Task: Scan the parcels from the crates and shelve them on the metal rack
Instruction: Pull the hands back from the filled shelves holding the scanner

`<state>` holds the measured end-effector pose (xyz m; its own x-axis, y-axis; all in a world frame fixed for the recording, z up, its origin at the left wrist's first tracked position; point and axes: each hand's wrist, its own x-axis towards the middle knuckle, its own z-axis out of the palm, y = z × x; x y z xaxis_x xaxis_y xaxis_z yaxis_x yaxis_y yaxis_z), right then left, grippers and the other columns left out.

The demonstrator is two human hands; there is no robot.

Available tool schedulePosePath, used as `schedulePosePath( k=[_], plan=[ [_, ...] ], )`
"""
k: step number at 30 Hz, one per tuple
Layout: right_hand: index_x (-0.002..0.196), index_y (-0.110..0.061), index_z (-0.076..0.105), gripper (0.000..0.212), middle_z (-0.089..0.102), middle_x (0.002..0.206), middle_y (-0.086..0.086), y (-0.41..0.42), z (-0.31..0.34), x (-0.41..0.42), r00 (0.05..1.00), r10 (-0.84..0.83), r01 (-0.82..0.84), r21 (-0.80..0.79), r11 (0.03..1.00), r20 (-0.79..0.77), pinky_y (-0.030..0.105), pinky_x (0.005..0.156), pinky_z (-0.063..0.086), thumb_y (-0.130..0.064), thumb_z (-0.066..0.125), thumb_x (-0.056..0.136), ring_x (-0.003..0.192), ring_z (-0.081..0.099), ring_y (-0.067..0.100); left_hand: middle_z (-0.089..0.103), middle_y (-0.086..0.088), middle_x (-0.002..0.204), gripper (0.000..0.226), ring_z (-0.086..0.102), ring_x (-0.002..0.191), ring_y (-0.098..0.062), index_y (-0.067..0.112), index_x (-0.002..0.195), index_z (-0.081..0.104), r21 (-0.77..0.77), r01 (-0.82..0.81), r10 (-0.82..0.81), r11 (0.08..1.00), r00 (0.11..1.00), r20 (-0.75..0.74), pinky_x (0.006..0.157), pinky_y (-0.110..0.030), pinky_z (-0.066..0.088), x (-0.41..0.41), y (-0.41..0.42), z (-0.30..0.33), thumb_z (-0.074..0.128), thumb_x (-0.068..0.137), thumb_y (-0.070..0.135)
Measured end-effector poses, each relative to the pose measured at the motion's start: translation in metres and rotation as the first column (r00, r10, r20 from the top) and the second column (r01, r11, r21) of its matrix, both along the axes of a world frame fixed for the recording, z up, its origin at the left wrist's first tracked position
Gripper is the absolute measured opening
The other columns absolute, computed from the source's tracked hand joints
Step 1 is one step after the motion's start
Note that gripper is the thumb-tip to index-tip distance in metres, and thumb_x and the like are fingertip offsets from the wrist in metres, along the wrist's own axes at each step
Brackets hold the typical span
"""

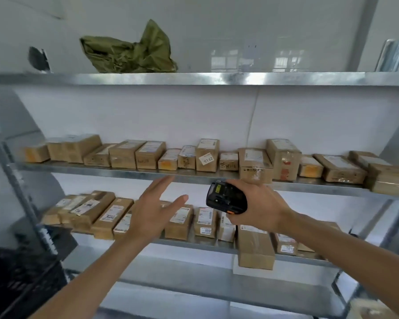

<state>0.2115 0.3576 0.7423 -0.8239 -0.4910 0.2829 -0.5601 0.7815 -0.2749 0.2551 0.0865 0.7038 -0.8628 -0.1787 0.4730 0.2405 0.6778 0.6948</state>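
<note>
In front of the metal rack, the left hand hangs released, while the right hand grasps a scanner. Parcels line the shelves from nine to three o'clock; probably light, stiff cardboard, best taken by the long sides.

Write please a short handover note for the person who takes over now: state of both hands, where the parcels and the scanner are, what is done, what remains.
Left hand: open, fingers spread, holding nothing, raised in front of the rack.
Right hand: grips the black scanner in front of the middle shelf.
Parcels: a row of brown boxes stands on the middle shelf, another row on the shelf below. A green bag lies on the top shelf.
Done: many parcels are shelved already.
Left: no parcel is in hand now. A dark crate shows at lower left; its contents cannot be seen, so check it for parcels to scan.
</note>
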Motion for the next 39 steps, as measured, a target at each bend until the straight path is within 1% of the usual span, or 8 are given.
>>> schedulePosePath(
  k=[9, 13, 15, 16, 21, 27, 32, 39],
  plan=[
    [0.134, -0.046, 0.048, 0.073, 0.06, 0.117, -0.018, -0.08, -0.014, -0.005, 0.993, 0.109, -0.11, 0.024, 0.994, 0.039, 0.035, 0.083, 0.057, -0.052, 0.078, 0.068, 0.103, 0.059, 0.011, 0.053, 0.011, 0.148, 0.07, 0.046, 0.137, -0.01, 0.031, 0.149, 0.048, 0.011, -0.107, 0.106, 0.994, 0.992, 0.072, 0.112, -0.033, 0.038, 0.029, -0.068, -0.008, 0.067, 0.088, 0.058],
    [0.134, -0.045, 0.049, 0.07, 0.059, 0.112, -0.016, -0.101, -0.05, -0.015, 0.991, 0.097, -0.102, 0.04, 0.994, 0.096, 0.038, 0.085, 0.056, -0.052, 0.08, 0.072, 0.1, 0.058, 0.014, 0.065, 0.008, 0.124, 0.059, 0.062, 0.116, -0.013, 0.025, 0.134, 0.06, -0.036, -0.124, 0.128, 0.992, 0.985, 0.117, 0.09, -0.027, 0.052, 0.026, -0.09, -0.046, 0.061, 0.09, 0.063],
    [0.132, -0.046, 0.049, 0.069, 0.059, 0.11, -0.017, -0.109, -0.079, -0.02, 0.984, 0.108, -0.116, 0.054, 0.992, 0.139, 0.038, 0.083, 0.056, -0.053, 0.079, 0.071, 0.098, 0.059, 0.013, 0.057, 0.034, 0.123, 0.04, 0.057, 0.113, 0.006, 0.041, 0.129, 0.055, -0.026, -0.136, 0.138, 0.99, 0.98, 0.141, 0.086, -0.008, 0.046, 0.028, -0.094, -0.075, 0.065, 0.092, 0.055],
    [0.131, -0.046, 0.049, 0.068, 0.06, 0.109, -0.018, -0.112, -0.095, -0.022, 0.981, 0.115, -0.124, 0.053, 0.991, 0.159, 0.039, 0.082, 0.056, -0.054, 0.078, 0.07, 0.097, 0.059, 0.013, 0.05, 0.04, 0.126, 0.046, 0.049, 0.116, 0.013, 0.046, 0.134, 0.05, -0.01, -0.138, 0.137, 0.99, 0.978, 0.154, 0.092, -0.006, 0.041, 0.029, -0.096, -0.093, 0.068, 0.092, 0.049],
    [0.132, -0.043, 0.052, 0.068, 0.063, 0.109, -0.018, -0.128, -0.178, -0.036, 0.962, 0.112, -0.136, 0.08, 0.987, 0.249, 0.036, 0.08, 0.054, -0.051, 0.078, 0.07, 0.099, 0.061, 0.014, 0.046, 0.02, 0.153, 0.079, 0.04, 0.143, -0.008, 0.047, 0.15, 0.04, 0.029, -0.157, 0.136, 0.987, 0.924, 0.358, 0.117, -0.042, 0.039, 0.024, -0.111, -0.186, 0.059, 0.08, 0.078],
    [0.127, -0.044, 0.052, 0.065, 0.06, 0.105, -0.016, -0.152, -0.285, -0.065, 0.933, 0.05, -0.101, 0.127, 0.987, 0.357, 0.038, 0.077, 0.055, -0.05, 0.075, 0.067, 0.096, 0.061, 0.017, 0.043, 0.022, 0.153, 0.073, 0.039, 0.143, -0.006, 0.045, 0.149, 0.042, 0.081, -0.158, 0.101, 0.984, 0.873, 0.477, 0.118, -0.038, 0.037, -0.003, -0.13, -0.289, 0.064, 0.084, 0.07],
    [0.139, -0.043, 0.047, 0.071, 0.057, 0.115, -0.018, -0.17, -0.378, -0.101, 0.91, -0.037, -0.014, 0.122, 0.992, 0.414, 0.032, 0.076, 0.043, -0.044, 0.077, 0.075, 0.104, 0.058, 0.017, 0.04, 0.021, 0.156, 0.071, 0.039, 0.144, -0.007, 0.043, 0.151, 0.04, 0.054, -0.121, 0.071, 0.991, 0.829, 0.555, 0.118, -0.038, 0.036, -0.048, -0.148, -0.373, 0.063, 0.087, 0.065],
    [0.142, -0.04, 0.044, 0.073, 0.058, 0.124, -0.015, -0.177, -0.502, -0.139, 0.876, -0.165, 0.108, 0.149, 0.983, 0.453, 0.031, 0.077, 0.043, -0.044, 0.076, 0.077, 0.105, 0.059, 0.017, 0.045, 0.019, 0.153, 0.078, 0.039, 0.144, -0.005, 0.038, 0.151, 0.041, 0.05, -0.052, 0.008, 0.997, 0.77, 0.638, 0.117, -0.04, 0.037, -0.103, -0.157, -0.487, 0.061, 0.084, 0.072]
  ],
)
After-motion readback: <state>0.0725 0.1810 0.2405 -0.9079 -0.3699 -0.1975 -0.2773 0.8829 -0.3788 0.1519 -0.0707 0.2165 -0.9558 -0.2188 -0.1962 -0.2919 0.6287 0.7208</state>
